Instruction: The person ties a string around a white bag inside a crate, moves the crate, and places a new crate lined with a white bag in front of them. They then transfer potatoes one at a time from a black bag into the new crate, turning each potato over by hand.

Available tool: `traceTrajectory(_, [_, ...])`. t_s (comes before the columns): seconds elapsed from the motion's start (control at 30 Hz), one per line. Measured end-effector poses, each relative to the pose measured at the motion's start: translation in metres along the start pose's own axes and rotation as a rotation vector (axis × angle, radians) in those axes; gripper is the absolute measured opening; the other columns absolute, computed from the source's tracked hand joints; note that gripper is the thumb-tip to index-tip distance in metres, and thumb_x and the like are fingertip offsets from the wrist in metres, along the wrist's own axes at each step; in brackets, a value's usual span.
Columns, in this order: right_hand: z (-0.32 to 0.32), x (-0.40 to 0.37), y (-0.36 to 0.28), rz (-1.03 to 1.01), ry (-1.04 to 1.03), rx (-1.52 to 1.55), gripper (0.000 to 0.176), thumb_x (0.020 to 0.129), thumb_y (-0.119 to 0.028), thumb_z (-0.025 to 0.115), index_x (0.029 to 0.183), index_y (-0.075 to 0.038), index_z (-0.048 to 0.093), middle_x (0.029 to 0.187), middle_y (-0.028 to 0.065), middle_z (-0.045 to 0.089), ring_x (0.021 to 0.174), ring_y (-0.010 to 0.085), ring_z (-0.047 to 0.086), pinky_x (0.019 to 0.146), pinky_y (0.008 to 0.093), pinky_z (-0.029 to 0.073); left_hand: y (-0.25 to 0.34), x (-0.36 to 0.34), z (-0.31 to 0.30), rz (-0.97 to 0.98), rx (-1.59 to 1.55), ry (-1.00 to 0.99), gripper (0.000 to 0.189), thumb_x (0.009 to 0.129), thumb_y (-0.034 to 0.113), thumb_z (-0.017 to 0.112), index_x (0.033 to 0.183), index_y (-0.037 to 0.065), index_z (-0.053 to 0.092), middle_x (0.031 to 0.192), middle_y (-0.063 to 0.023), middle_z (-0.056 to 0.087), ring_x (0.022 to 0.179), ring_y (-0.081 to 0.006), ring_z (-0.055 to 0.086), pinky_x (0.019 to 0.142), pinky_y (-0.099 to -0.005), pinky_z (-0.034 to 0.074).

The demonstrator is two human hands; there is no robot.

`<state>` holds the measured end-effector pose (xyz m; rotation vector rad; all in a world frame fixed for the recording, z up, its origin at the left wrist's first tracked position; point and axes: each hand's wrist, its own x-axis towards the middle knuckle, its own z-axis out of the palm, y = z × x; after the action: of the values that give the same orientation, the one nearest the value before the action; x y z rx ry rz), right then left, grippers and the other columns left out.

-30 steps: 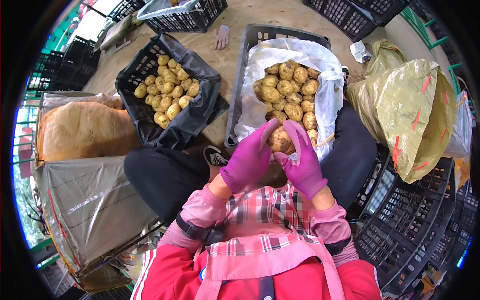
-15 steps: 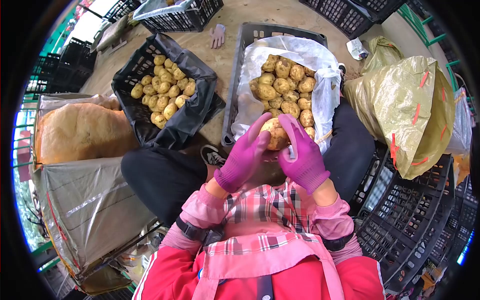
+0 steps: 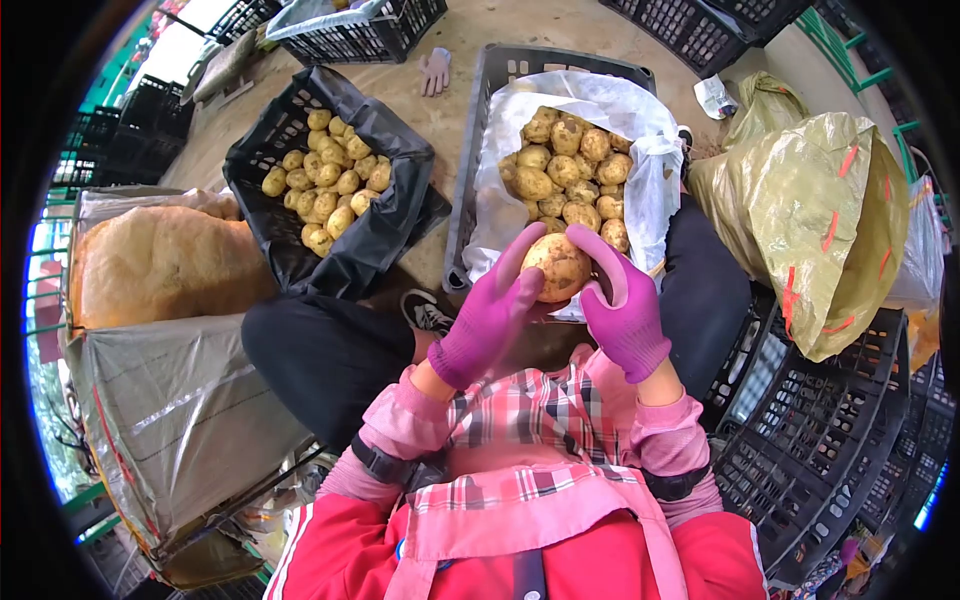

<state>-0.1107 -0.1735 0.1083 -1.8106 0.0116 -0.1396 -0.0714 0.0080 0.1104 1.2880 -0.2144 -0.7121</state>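
Observation:
A large, dirt-speckled potato (image 3: 557, 268) is held up between both hands, in front of the lined crate. My left hand (image 3: 490, 318), in a purple glove, grips its left side with the fingers curved. My right hand (image 3: 627, 315), gloved the same way, has its fingers against the right side. Just beyond them, a black crate (image 3: 466, 190) with a white plastic liner (image 3: 655, 150) holds many potatoes (image 3: 578, 165). To the left, a tilted black crate with a dark liner (image 3: 400, 235) contains smaller, paler potatoes (image 3: 325, 180).
A loose glove (image 3: 435, 72) lies on the floor between the crates. At the right stand a yellowish woven sack (image 3: 800, 220) and stacked black crates (image 3: 800, 450). A plastic-covered bundle (image 3: 180, 400) fills the left side. Another lined crate (image 3: 345, 40) sits at the back.
My right hand has shifted slightly right and down, its fingers spreading around the potato. The potato has turned a little and more of its face shows.

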Motion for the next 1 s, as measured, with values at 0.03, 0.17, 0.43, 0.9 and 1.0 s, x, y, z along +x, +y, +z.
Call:
traceTrajectory(0.03, [0.0,-0.001,-0.003,0.055,-0.008,0.11,0.053,0.08,-0.004,0.061,0.132,-0.002,0.055,0.133,0.0214,0.058,0.125,0.0317,0.056,0.103,0.0359,0.045,0.005,-0.002,0.002,0.0,-0.002,0.006,0.059,0.105,0.036,0.044,0.154,0.008,0.024,0.139,-0.0121,0.046,0.122,-0.0199,0.054,0.1,-0.0342,0.05])
traceTrajectory(0.17, [0.003,0.0,-0.013,0.085,0.054,0.007,0.048,0.08,0.001,0.057,0.128,-0.001,0.059,0.129,0.02,0.061,0.122,0.0292,0.059,0.103,0.0338,0.045,-0.01,0.003,-0.001,0.088,0.125,0.004,0.063,0.104,0.038,0.046,0.154,0.007,0.024,0.143,-0.0135,0.042,0.126,-0.0226,0.052,0.102,-0.0363,0.049])
traceTrajectory(0.43, [-0.007,0.0,-0.022,0.315,-0.089,0.289,0.067,0.09,-0.02,0.071,0.144,0.002,0.039,0.133,0.0135,0.056,0.12,0.0194,0.055,0.098,0.0303,0.047,0.009,-0.001,0.002,0.002,-0.344,-0.04,0.063,0.103,0.038,0.047,0.152,0.005,0.027,0.143,-0.0144,0.043,0.126,-0.0227,0.052,0.103,-0.0365,0.048])
traceTrajectory(0.9, [0.027,-0.007,-0.004,-0.067,0.235,-0.224,0.049,0.095,-0.032,0.063,0.129,0.002,0.054,0.122,0.0206,0.063,0.113,0.0348,0.062,0.095,0.0384,0.049,-0.004,0.005,0.001,0.367,0.468,0.127,0.04,0.103,0.023,0.051,0.136,0.0,0.051,0.124,-0.0113,0.061,0.111,-0.0178,0.059,0.098,-0.0309,0.046])
traceTrajectory(1.0, [0.019,-0.01,-0.006,-0.035,0.21,-0.234,0.037,0.1,-0.028,0.053,0.119,0.002,0.062,0.114,0.0197,0.067,0.108,0.034,0.065,0.093,0.0378,0.05,0.009,0.0,0.005,0.104,0.382,-0.041,0.046,0.1,0.026,0.057,0.138,0.0,0.049,0.125,-0.011,0.06,0.112,-0.0178,0.059,0.099,-0.031,0.046])
